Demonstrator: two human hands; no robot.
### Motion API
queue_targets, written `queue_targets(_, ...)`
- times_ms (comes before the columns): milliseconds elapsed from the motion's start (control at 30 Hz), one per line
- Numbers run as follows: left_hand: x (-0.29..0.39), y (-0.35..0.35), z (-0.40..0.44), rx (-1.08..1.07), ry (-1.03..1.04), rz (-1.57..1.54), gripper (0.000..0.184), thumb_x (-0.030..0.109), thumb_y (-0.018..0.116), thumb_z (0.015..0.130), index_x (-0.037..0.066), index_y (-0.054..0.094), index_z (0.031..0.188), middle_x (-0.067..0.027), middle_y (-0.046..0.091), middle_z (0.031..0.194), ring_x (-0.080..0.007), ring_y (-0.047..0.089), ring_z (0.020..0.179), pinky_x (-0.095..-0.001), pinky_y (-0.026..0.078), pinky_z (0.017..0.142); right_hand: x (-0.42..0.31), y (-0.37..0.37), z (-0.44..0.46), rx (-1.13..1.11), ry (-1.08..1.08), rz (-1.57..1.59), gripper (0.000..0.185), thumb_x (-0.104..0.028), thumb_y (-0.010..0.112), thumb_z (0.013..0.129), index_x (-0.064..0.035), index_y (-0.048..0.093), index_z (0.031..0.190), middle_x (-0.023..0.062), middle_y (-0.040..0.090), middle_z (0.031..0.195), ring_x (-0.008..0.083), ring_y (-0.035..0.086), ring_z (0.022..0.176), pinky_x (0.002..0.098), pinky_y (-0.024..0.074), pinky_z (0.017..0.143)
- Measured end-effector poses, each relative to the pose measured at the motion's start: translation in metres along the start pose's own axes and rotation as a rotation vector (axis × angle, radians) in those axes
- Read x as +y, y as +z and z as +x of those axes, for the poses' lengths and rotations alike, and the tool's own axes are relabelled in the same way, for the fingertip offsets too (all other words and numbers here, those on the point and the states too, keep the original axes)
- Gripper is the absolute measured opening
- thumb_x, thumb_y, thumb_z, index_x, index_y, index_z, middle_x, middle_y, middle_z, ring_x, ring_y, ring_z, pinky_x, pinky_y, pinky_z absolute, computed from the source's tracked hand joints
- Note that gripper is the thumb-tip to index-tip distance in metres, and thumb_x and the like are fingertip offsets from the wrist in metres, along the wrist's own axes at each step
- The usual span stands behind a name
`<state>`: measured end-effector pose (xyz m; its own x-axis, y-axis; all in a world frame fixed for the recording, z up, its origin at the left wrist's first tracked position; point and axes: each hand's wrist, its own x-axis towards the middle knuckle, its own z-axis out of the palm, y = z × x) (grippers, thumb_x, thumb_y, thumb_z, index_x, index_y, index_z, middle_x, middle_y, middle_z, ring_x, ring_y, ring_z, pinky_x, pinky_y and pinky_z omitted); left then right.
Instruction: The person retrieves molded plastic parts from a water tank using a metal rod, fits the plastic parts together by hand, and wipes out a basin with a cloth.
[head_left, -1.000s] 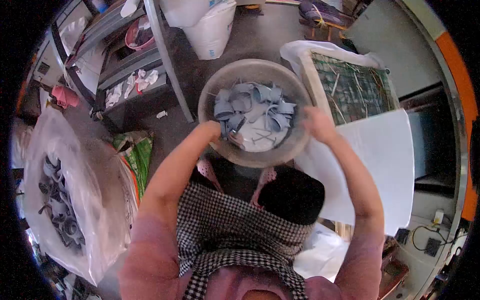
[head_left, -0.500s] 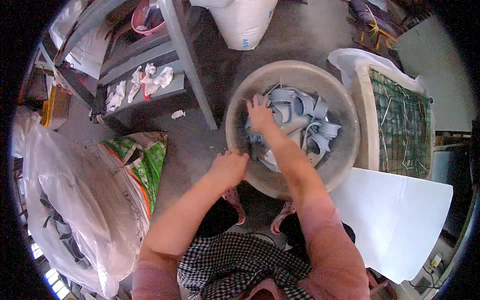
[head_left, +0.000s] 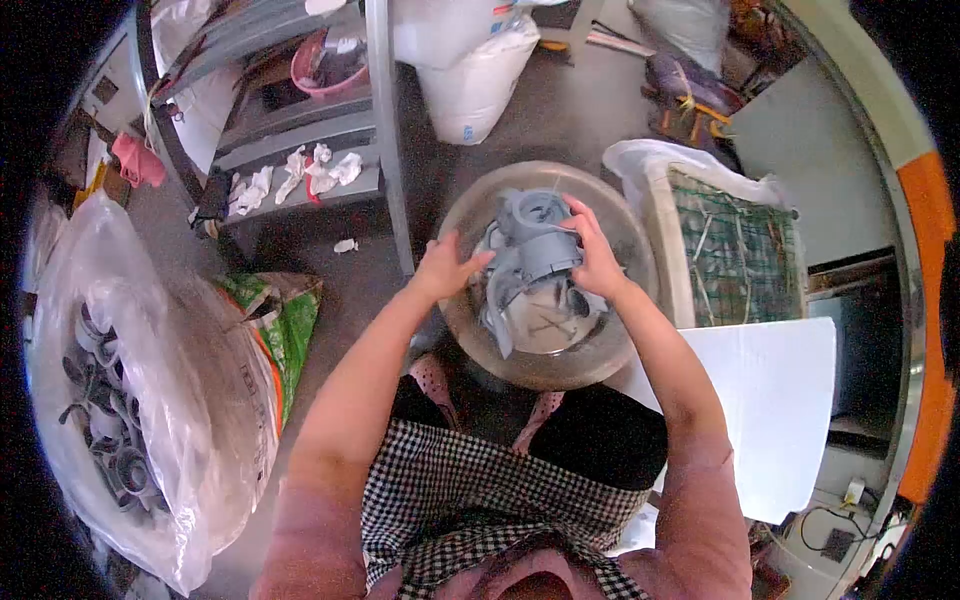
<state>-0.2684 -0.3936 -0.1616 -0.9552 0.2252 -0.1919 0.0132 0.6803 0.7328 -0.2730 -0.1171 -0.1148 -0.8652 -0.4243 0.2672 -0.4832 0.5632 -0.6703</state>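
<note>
head view gives a look down into a round basin (head_left: 575,377), which stands on the floor (head_left: 370,290) before the person; inside it lie several grey plastic parts (head_left: 550,258), heaped together between the two hands; the relation that matters is this one: the heap lies directly left of the right hand (head_left: 598,258), touching its fingers, while the left hand (head_left: 445,268) is at the left rim, with a small space between its thumb and the parts; so the right hand is the nearer one; the uppermost ring-shaped part has its round mouth turned mostly upward, and below it a broad band runs across, from left to right; a long curved piece at the near left side points toward the person; the fingers of the left hand are spread from the thumb and hold nothing visible; the fingers of the right hand are bent over the right edge of the heap, but i cannot tell if they really grip it; compared with half a second earlier, the right hand is no longer stretched across to the left side of the basin, and the parts stand more closely piled; the camera has also turned somewhat, therefore the basin appears at another place; to the right of it is a box with green netting (head_left: 735,250).
</note>
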Motion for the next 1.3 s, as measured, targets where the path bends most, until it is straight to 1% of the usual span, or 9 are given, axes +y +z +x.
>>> queue_targets(233, 0.076, -0.015, 0.009, 0.547, 0.371, -0.328, 0.081, 0.052, 0.065, 0.077, 0.000, 0.038, 0.133, -0.0215, 0.051, 0.122, -0.0323, 0.046, 0.117, -0.0376, 0.033, 0.102, -0.090, -0.045, -0.030, 0.150, -0.111, 0.232, 0.061, 0.017, 0.056, 0.055, -0.0112, 0.045, 0.108, 0.0156, 0.028, 0.143, 0.0319, 0.026, 0.134, 0.0384, 0.0225, 0.107)
queue_targets(300, 0.079, -0.028, 0.001, -0.130, 0.192, -0.740, 0.074, 0.047, 0.068, 0.077, 0.001, 0.042, 0.129, -0.0152, 0.056, 0.112, -0.0228, 0.051, 0.108, -0.0349, 0.036, 0.097, -0.101, -0.045, -0.040, 0.118, -0.016, 0.533, 0.058, 0.013, 0.058, 0.057, -0.0099, 0.045, 0.109, 0.0130, 0.026, 0.145, 0.0306, 0.025, 0.135, 0.0382, 0.0249, 0.107)
queue_targets(333, 0.075, -0.020, 0.003, -0.118, 0.148, -0.708, 0.061, 0.043, 0.070, 0.077, 0.001, 0.053, 0.117, -0.0082, 0.062, 0.092, -0.0143, 0.056, 0.081, -0.0291, 0.046, 0.077, -0.098, -0.048, -0.044, 0.116, -0.033, 0.444, 0.059, 0.011, 0.062, 0.063, -0.0099, 0.045, 0.115, 0.0106, 0.024, 0.147, 0.0293, 0.028, 0.133, 0.0383, 0.0283, 0.106)
queue_targets(433, 0.101, -0.021, -0.017, 0.046, -0.126, -0.649, 0.051, 0.043, 0.071, 0.076, 0.000, 0.060, 0.102, -0.0049, 0.060, 0.070, -0.0120, 0.052, 0.057, -0.0272, 0.045, 0.054, -0.109, -0.056, -0.064, 0.300, 0.224, 0.756, 0.059, 0.011, 0.063, 0.065, -0.0082, 0.045, 0.117, 0.0105, 0.024, 0.147, 0.0292, 0.035, 0.130, 0.0384, 0.0306, 0.105)
queue_targets(467, 0.118, -0.026, -0.026, 0.174, -0.153, -0.695, 0.032, 0.032, 0.067, 0.082, 0.001, 0.062, 0.088, -0.0017, 0.058, 0.068, -0.0102, 0.045, 0.047, -0.0280, 0.038, 0.043, -0.082, -0.052, -0.070, 0.373, 0.160, 0.326, 0.058, 0.012, 0.062, 0.066, -0.0062, 0.045, 0.117, 0.0131, 0.029, 0.144, 0.0309, 0.041, 0.125, 0.0390, 0.0326, 0.104)
queue_targets(633, 0.114, -0.028, -0.034, -0.050, -0.221, -1.003, 0.035, 0.032, 0.068, 0.082, 0.001, 0.059, 0.095, -0.0051, 0.060, 0.075, -0.0144, 0.052, 0.053, -0.0297, 0.043, 0.049, -0.089, -0.054, -0.086, 0.525, 0.109, -0.108, 0.054, 0.017, 0.050, 0.068, -0.0041, 0.043, 0.117, 0.0172, 0.043, 0.132, 0.0358, 0.041, 0.121, 0.0391, 0.0336, 0.101)
queue_targets(733, 0.126, -0.017, -0.052, -0.252, -0.097, -1.207, 0.040, 0.031, 0.058, 0.089, 0.007, 0.046, 0.119, -0.0135, 0.059, 0.103, -0.0228, 0.063, 0.082, -0.0369, 0.052, 0.074, -0.096, -0.052, -0.083, 0.582, -0.013, -0.261, 0.055, 0.017, 0.048, 0.065, -0.0043, 0.041, 0.115, 0.0219, 0.041, 0.130, 0.0393, 0.041, 0.119, 0.0409, 0.0320, 0.101)
queue_targets(1033, 0.151, -0.018, -0.077, -0.806, 0.012, -1.625, 0.028, 0.026, 0.057, 0.090, 0.009, 0.046, 0.109, -0.0115, 0.058, 0.083, -0.0201, 0.059, 0.070, -0.0310, 0.047, 0.061, -0.078, -0.035, -0.090, 0.643, 0.034, 0.019, 0.068, 0.023, 0.045, 0.058, -0.0057, 0.037, 0.119, 0.0228, 0.030, 0.137, 0.0373, 0.034, 0.127, 0.0403, 0.0326, 0.102)
queue_targets(1300, 0.173, 0.012, -0.100, -0.360, -0.006, -1.097, 0.027, 0.013, 0.072, 0.076, 0.007, 0.050, 0.089, -0.0035, 0.054, 0.071, -0.0143, 0.054, 0.057, -0.0279, 0.045, 0.052, -0.031, -0.030, -0.097, 0.705, 0.199, -0.060, 0.066, 0.019, 0.051, 0.065, -0.0079, 0.037, 0.124, 0.0195, 0.041, 0.130, 0.0368, 0.040, 0.123, 0.0385, 0.0385, 0.098)
